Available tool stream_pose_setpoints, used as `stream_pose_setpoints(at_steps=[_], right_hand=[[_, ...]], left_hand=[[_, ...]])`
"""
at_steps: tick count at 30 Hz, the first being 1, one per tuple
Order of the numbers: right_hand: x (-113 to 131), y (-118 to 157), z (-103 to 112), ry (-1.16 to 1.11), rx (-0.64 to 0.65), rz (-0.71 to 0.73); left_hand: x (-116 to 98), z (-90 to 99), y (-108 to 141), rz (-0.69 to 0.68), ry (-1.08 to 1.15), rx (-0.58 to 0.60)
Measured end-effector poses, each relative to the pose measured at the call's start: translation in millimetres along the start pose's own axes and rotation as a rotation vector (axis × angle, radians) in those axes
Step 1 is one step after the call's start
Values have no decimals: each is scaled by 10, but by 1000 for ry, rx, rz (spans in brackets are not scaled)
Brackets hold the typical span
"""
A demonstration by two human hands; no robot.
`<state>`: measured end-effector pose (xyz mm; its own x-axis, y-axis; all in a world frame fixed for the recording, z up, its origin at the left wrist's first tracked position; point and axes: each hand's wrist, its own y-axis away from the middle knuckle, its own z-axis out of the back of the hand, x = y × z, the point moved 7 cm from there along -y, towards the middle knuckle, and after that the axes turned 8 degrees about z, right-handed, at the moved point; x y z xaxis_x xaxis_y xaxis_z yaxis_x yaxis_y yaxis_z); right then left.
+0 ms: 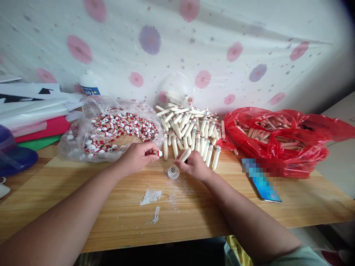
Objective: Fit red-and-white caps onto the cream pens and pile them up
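Note:
My left hand (137, 158) pinches a small red-and-white figure (160, 153) between thumb and fingers, in front of the clear plastic bag (79, 142) full of similar figures (124, 123). In my right hand (196, 166) is a cream multi-colour pen (185, 154), tilted with its slider end low over a small clear round dish (173, 175). Whether the pen's end touches the dish I cannot tell. Behind both hands lies a heap of like pens (191, 127), several with figures on their ends.
To the right sit a red plastic bag (302, 162) of finished-looking pens and a phone (262, 181). At left are stacked sheets (36, 107), a blue object (15, 155) and a white bottle (90, 83). Whitish flakes (151, 197) lie near the table's front edge (155, 242).

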<state>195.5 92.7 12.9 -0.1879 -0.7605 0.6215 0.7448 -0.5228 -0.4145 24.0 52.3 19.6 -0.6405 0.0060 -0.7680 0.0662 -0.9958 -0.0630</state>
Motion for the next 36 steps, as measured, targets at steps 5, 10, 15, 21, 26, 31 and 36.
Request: stream_pose_setpoints(at_steps=[5,10,15,21,26,31,36], right_hand=[[-93,25,133,-289,-223,-117],[-125,90,251,-805,-578,-198],[-43,94,272,-884,-661,-154],[-54,109,194,-830,-611,-141],[4,181,128,-762,-656,-71],[7,217,24,-688,-711,-36],[-76,123,38,-739,-655,-54]], left_hand=[[10,-59,10,16,159,66],[-22,-155,50,101,490,159],[-86,-228,79,133,622,206],[-102,-257,101,128,634,207],[-167,-276,163,115,627,204],[-233,-284,208,96,605,177],[-211,-288,152,63,552,117]])
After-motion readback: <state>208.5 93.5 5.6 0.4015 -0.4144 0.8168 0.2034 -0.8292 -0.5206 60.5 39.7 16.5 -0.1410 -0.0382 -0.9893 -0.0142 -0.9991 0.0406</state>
